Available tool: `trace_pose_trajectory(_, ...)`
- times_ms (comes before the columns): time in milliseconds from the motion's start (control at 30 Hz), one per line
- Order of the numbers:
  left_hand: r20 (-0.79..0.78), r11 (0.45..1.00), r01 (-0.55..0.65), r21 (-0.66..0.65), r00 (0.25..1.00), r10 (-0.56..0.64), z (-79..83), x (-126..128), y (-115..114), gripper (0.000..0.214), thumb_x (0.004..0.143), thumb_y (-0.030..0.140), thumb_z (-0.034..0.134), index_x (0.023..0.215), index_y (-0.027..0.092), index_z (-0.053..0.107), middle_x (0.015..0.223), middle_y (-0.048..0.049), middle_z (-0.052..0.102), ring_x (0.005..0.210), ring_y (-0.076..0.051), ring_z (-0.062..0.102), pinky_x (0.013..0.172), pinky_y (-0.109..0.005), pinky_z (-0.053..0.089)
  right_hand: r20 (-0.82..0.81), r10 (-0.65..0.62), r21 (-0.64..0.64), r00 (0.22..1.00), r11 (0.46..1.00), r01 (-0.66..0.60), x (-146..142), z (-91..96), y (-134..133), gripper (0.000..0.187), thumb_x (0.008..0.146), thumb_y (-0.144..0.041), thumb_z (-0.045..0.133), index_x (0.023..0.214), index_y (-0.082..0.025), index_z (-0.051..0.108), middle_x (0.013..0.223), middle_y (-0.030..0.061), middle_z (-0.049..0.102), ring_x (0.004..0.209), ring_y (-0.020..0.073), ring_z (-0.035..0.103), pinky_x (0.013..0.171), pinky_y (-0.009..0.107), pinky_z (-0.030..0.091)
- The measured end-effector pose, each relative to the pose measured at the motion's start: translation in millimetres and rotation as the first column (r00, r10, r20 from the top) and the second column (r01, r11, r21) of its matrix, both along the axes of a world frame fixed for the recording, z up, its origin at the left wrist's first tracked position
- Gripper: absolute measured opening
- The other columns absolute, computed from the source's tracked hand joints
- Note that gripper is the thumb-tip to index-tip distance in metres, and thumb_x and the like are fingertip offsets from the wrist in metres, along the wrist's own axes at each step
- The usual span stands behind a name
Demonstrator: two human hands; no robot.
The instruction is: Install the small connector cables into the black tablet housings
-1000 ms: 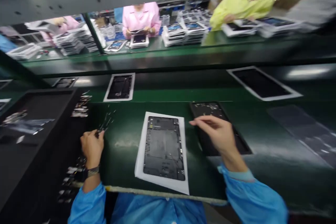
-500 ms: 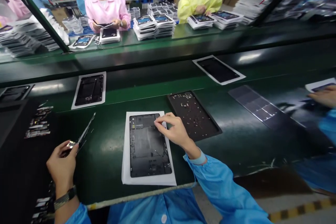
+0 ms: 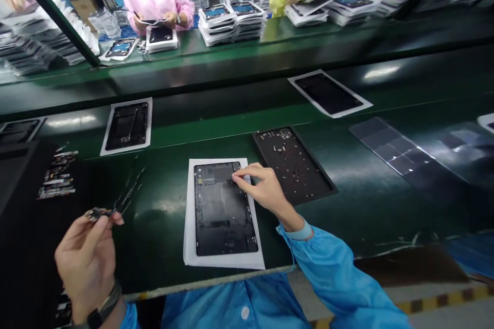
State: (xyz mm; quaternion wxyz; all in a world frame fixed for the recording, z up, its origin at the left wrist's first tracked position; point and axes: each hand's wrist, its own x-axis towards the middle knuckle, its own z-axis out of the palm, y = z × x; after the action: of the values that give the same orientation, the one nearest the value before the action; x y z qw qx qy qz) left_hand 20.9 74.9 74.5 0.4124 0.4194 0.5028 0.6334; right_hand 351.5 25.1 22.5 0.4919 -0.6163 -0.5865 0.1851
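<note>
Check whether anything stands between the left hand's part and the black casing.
Nothing visible does: green bench top separates the part in the left hand from the casing. The right hand overhangs the casing's right edge.

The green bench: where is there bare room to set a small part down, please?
Bare bench shows between the left hand and the white sheet, and between the dark tray, the clear film and the right sleeve. Crowded: the tray, with scattered pieces, and the black surface at left, with small parts.

sleeves [image 3: 339, 267]: blue | right cuff [image 3: 301, 232]: pale blue | smock [image 3: 212, 303]: blue, white button [image 3: 245, 312] | left wristband [image 3: 103, 311]: dark
</note>
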Motion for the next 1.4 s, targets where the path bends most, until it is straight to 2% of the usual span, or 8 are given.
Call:
trace_pose_trajectory(133, 0.045, 0.956, 0.292, -0.036, 0.956, -0.291, 14.0, 12.4, -4.8, 0.013, 0.067, 0.018, 0.079, 0.073, 0.017, 0.067, 0.082, -0.0028, 0.067, 0.077, -0.018, 0.064, 0.057, -0.027, 0.053, -0.013, 0.011, -0.019, 1.0, 1.0, -0.012, 0.1, 2.1, 0.4, 0.01, 0.083, -0.022, 0.068, 0.078, -0.024, 0.077, 0.076, 0.002, 0.077, 0.075, 0.0204, 0.068, 0.075, 0.035, 0.05)
trace_pose_trajectory(233, -0.017, 0.882, 0.416, -0.221, 0.903, -0.43, 19.1, 31.1, -0.1, 0.011, 0.067, 0.023, 0.077, 0.07, 0.017, 0.068, 0.077, -0.0044, 0.068, 0.071, -0.019, 0.064, 0.054, -0.029, 0.053, -0.007, 0.032, -0.039, 0.999, 0.999, -0.032, -1.4, 3.8, 0.1, 0.011, 0.084, -0.022, 0.067, 0.078, -0.024, 0.076, 0.076, 0.0021, 0.077, 0.074, 0.0206, 0.068, 0.076, 0.036, 0.049)
trace_pose_trajectory(300, -0.048, 0.796, 0.492, -0.351, 0.84, -0.54, 17.1, 49.6, 5.9, 0.013, 0.068, 0.026, 0.076, 0.074, 0.016, 0.071, 0.072, -0.0048, 0.068, 0.065, -0.018, 0.062, 0.053, -0.029, 0.051, 0.009, 0.067, -0.047, 0.998, 0.997, -0.066, -4.8, 4.8, -1.6, 0.011, 0.085, -0.023, 0.066, 0.078, -0.024, 0.075, 0.077, 0.0022, 0.077, 0.075, 0.021, 0.067, 0.077, 0.037, 0.049)
trace_pose_trajectory(433, -0.06, 0.561, 0.666, -0.492, 0.617, -0.785, -0.4, 90.6, 18.3, 0.026, 0.068, 0.028, 0.077, 0.089, 0.012, 0.074, 0.068, -0.0044, 0.067, 0.06, -0.014, 0.059, 0.055, -0.026, 0.048, 0.068, 0.185, -0.057, 0.98, 0.982, -0.181, -16.9, 6.5, -7.6, 0.012, 0.087, -0.024, 0.063, 0.081, -0.024, 0.074, 0.079, 0.0031, 0.076, 0.076, 0.0208, 0.066, 0.079, 0.038, 0.047)
trace_pose_trajectory(567, -0.054, 0.458, 0.76, -0.461, 0.492, -0.869, -22.2, 113.7, 23.4, 0.026, 0.07, 0.028, 0.076, 0.091, 0.012, 0.075, 0.065, -0.0026, 0.065, 0.061, -0.014, 0.059, 0.058, -0.025, 0.05, 0.053, 0.307, -0.12, 0.95, 0.947, -0.299, -25.8, 6.8, -9.5, 0.013, 0.087, -0.019, 0.062, 0.078, -0.022, 0.071, 0.076, 0.0015, 0.075, 0.069, 0.0174, 0.064, 0.078, 0.035, 0.045)
trace_pose_trajectory(800, -0.096, 0.434, 0.79, -0.433, 0.438, -0.894, -36.0, 113.1, 25.0, 0.024, 0.074, 0.026, 0.073, 0.092, 0.012, 0.077, 0.067, -0.0042, 0.069, 0.064, -0.015, 0.063, 0.066, -0.026, 0.051, -0.155, 0.338, -0.208, 0.928, 0.907, -0.365, -22.5, 3.9, -3.8, 0.012, 0.083, -0.019, 0.064, 0.073, -0.019, 0.069, 0.071, 0.0012, 0.073, 0.068, 0.0158, 0.066, 0.073, 0.029, 0.048)
trace_pose_trajectory(1233, -0.176, 0.43, 0.783, -0.449, 0.394, -0.902, -37.1, 112.1, 22.5, 0.021, 0.079, 0.023, 0.067, 0.095, 0.014, 0.078, 0.073, -0.0052, 0.073, 0.069, -0.016, 0.065, 0.068, -0.027, 0.052, -0.173, 0.357, -0.252, 0.918, 0.885, -0.392, -21.9, 2.3, -4.9, 0.013, 0.083, -0.02, 0.063, 0.072, -0.02, 0.069, 0.07, 0.0015, 0.072, 0.068, 0.0164, 0.065, 0.075, 0.03, 0.049)
trace_pose_trajectory(1400, -0.261, 0.461, 0.76, -0.458, 0.38, -0.887, -36.4, 114.7, 19.2, 0.019, 0.08, 0.02, 0.066, 0.093, 0.015, 0.078, 0.075, -0.0052, 0.075, 0.069, -0.017, 0.067, 0.069, -0.027, 0.054, -0.19, 0.363, -0.297, 0.912, 0.864, -0.406, -21.5, 1.3, -4.7, 0.012, 0.081, -0.016, 0.063, 0.07, -0.019, 0.07, 0.068, 0.0013, 0.072, 0.067, 0.0157, 0.066, 0.071, 0.028, 0.051)
